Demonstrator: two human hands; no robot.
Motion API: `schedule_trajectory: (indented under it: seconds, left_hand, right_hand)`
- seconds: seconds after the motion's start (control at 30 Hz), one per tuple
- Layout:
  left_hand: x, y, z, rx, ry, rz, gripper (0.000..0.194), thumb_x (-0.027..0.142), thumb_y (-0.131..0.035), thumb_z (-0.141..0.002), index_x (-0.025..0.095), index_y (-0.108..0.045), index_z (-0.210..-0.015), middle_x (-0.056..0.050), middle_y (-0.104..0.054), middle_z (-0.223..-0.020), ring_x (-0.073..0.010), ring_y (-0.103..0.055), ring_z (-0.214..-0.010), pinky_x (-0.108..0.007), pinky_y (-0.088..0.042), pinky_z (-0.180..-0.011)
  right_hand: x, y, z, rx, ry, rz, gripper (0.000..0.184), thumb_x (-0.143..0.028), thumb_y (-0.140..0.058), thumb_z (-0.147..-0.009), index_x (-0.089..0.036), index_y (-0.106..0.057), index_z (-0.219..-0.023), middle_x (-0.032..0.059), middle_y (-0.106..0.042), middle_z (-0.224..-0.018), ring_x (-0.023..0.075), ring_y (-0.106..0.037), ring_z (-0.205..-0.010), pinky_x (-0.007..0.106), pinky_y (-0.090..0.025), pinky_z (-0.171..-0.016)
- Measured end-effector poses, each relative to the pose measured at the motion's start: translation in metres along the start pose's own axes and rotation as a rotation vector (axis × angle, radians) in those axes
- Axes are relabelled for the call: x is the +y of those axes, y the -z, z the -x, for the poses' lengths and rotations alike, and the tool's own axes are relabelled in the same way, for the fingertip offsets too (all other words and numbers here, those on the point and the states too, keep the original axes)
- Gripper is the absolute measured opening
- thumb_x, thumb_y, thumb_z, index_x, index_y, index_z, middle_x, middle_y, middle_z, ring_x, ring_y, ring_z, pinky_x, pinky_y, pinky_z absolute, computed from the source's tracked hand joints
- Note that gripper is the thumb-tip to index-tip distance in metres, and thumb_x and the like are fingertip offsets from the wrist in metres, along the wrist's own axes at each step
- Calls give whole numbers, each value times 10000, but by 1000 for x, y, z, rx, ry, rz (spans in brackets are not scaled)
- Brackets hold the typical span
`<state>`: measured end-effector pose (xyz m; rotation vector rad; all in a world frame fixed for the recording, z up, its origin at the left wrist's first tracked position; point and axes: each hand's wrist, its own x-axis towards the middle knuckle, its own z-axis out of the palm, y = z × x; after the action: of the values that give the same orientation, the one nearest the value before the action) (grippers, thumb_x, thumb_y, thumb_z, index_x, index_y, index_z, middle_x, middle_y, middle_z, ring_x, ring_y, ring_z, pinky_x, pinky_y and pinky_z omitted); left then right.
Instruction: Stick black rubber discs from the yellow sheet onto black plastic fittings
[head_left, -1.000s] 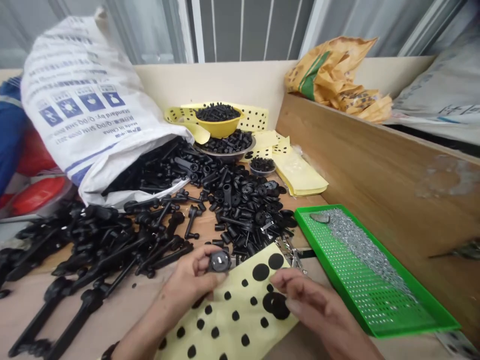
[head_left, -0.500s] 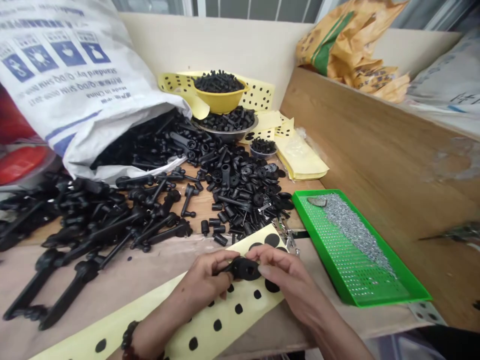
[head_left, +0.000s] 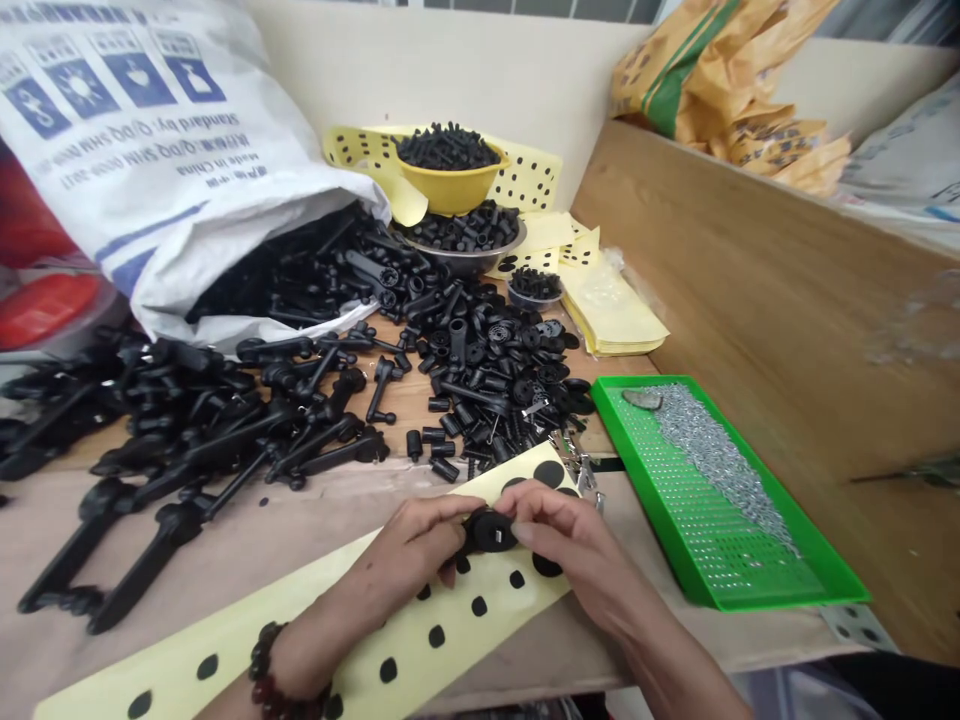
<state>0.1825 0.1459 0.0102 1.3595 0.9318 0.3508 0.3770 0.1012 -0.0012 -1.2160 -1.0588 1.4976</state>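
Between both hands is a black plastic crank handle (head_left: 493, 533). Its round end faces up, and bright metal shows in the hole at its middle. My left hand (head_left: 424, 540) is closed around the arm of the handle, most of which the fingers hide. At the rim of the round end, my right hand (head_left: 559, 525) pinches with thumb and fingertips. Under both hands lies a yellow backing sheet (head_left: 409, 595) bearing round black stickers, large ones at its far right end and smaller ones along the rest.
Black cranks (head_left: 161, 540) are heaped at the left, spilling from a white sack (head_left: 247, 270). Loose black parts (head_left: 487, 375) lie ahead, before a yellow bowl (head_left: 450, 185) and a metal bowl (head_left: 465, 262). A green tray (head_left: 645, 510) of small metal pieces stands right, beside a wooden board (head_left: 720, 290).
The crank handle has turned so its round end faces me more squarely, and metal now shows in its hole. Both hands keep their hold. The view has shifted slightly.
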Motion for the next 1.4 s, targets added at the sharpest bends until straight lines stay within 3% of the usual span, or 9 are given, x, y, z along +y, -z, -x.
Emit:
schedule_trajectory:
  seconds: [0.13, 0.37, 0.53, 0.7, 1.07, 1.3, 1.4]
  left_hand:
    - [-1, 1, 0, -18, -21, -28, 337, 278, -412, -871, 219, -670, -1081, 20, -557, -673, -114, -483, -555, -204, -346, -488]
    - [-3, 1, 1, -25, -27, -43, 336, 285, -401, -886, 225, -658, -1095, 19, -569, -722, -109, -492, -567, -203, -359, -499]
    - [-3, 0, -1, -29, -33, -53, 322, 282, -402, -881, 195, -674, -1029, 27, -531, -652, -103, -477, -541, -198, -353, -489]
    - [-2, -2, -1, -17, -33, -40, 299, 336, -442, -876, 175, -685, -943, 12, -567, -708, -91, -478, -527, -193, -364, -485]
    - [-2, -10, -1, 72, -40, -15, 309, 350, -540, -821, 169, -683, -1027, 16, -573, -659, -75, -410, -464, -185, -332, -426]
    - [-7, -18, -2, 215, -102, -119, 239, 335, -548, -820, 166, -687, -915, 27, -538, -612, -91, -393, -486, -198, -326, -443]
    - [-4, -19, 1, 247, -121, -102, 227, 328, -554, -801, 169, -685, -895, 21, -560, -621, -98, -393, -493, -209, -336, -459]
  right_hand:
    - [1, 1, 1, -16, 11, 44, 138, -273, -628, -742, -199, -566, -643, 37, -591, -950, 188, -528, -853, 291, -389, -724]
    - [2, -1, 0, 13, 35, 92, 144, -268, -627, -734, -203, -555, -627, 41, -599, -919, 195, -539, -848, 296, -412, -725]
    - [3, -1, 1, -5, 58, 108, 140, -263, -617, -751, -206, -556, -639, 33, -586, -909, 185, -540, -833, 289, -413, -718]
    - [1, -2, 0, 10, 54, 133, 146, -256, -619, -739, -205, -548, -622, 33, -586, -892, 184, -544, -827, 286, -415, -711]
    - [-3, -7, 0, 38, 94, 222, 149, -271, -602, -728, -204, -540, -610, 47, -597, -843, 181, -557, -763, 284, -425, -627]
    - [3, -6, 4, 91, 242, 463, 125, -183, -557, -783, -207, -566, -661, 39, -602, -798, 181, -576, -740, 283, -439, -615]
    - [3, -4, 9, 87, 230, 420, 117, -231, -579, -817, -205, -643, -722, 42, -638, -806, 186, -591, -767, 292, -449, -651]
